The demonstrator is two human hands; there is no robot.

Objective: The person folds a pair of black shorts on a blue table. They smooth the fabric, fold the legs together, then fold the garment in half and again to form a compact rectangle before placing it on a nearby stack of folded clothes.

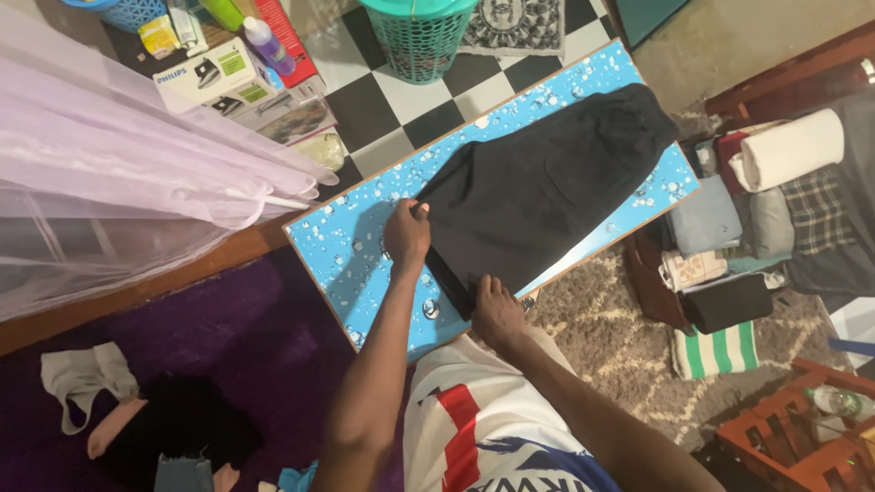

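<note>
A black-and-white checkered floor [383, 109] fills the upper middle of the frame, with a purple rug [246, 337] lower left and a beige patterned rug [620, 337] lower right. Across the centre lies a blue board with a water-drop print, the worktop [346, 237], running diagonally from lower left to upper right. A dark folded garment [547, 191] covers most of it. Pale pink netting [100, 173] spreads over the upper left. At right sits a heap of folded clothes [747, 237], topped by a white roll. A green mesh basket [419, 36] stands at the top centre, cut off by the frame edge, its contents not visible. An orange crate [802, 437] at lower right holds a clear bottle [843, 401]. The left hand [406, 232] pinches the garment's left edge between closed fingers. The right hand [497, 314] presses flat, fingers spread, on its lower corner.
</note>
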